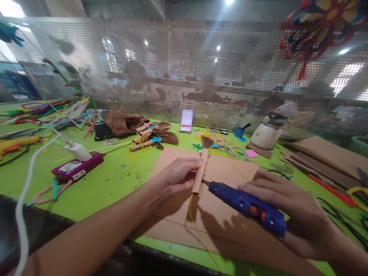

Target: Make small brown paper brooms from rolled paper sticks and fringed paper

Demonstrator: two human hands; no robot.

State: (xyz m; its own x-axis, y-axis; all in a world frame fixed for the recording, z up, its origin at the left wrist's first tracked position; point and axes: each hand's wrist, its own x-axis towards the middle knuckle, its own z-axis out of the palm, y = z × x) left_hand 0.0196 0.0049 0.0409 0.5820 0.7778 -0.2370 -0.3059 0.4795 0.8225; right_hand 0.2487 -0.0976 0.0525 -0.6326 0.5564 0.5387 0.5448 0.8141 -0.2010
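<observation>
My left hand point(184, 174) grips a rolled brown paper tube point(198, 182) above a sheet of cardboard point(230, 214). A pleated brown paper fan point(207, 142) spreads from the tube's far end. Yellow thread point(191, 211) trails down from its near end. My right hand point(287, 207) is wrapped round a blue glue gun point(244, 203), whose nozzle is at the tube's right side, near its lower end. Whether the nozzle touches the paper I cannot tell. Several similar paper tubes point(140, 145) with fans and blue stars lie at the back left.
On the left are a purple power strip point(77, 168) with a white plug, and bundled pipe cleaners point(48, 111). A phone point(186, 120) stands at the back. A white kettle point(267, 132) and stacked cardboard point(330, 153) are on the right, with red-handled cutter point(330, 188) nearby.
</observation>
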